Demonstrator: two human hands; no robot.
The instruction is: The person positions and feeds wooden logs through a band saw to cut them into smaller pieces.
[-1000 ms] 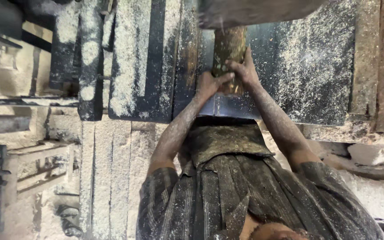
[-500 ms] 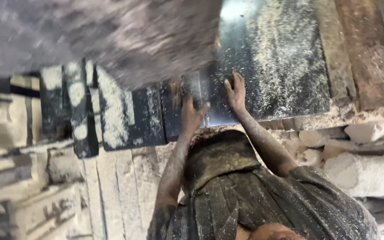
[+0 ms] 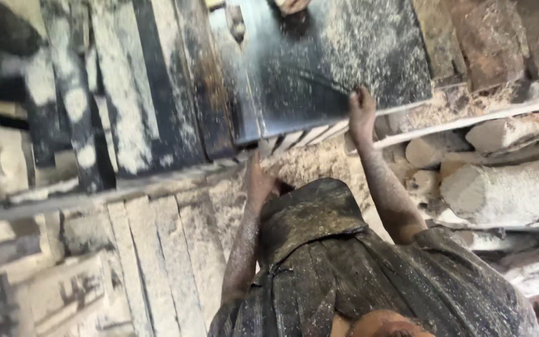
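The dark metal saw table (image 3: 338,68), dusted with sawdust, fills the upper middle of the view. The right hand (image 3: 362,112) rests on its near edge, fingers together and lying flat on the metal, holding nothing. The left hand (image 3: 261,181) hangs lower, just below the table's edge by the sawdust-covered planks (image 3: 157,249); whether its fingers are curled or spread cannot be told. Rough logs (image 3: 506,187) lie to the right.
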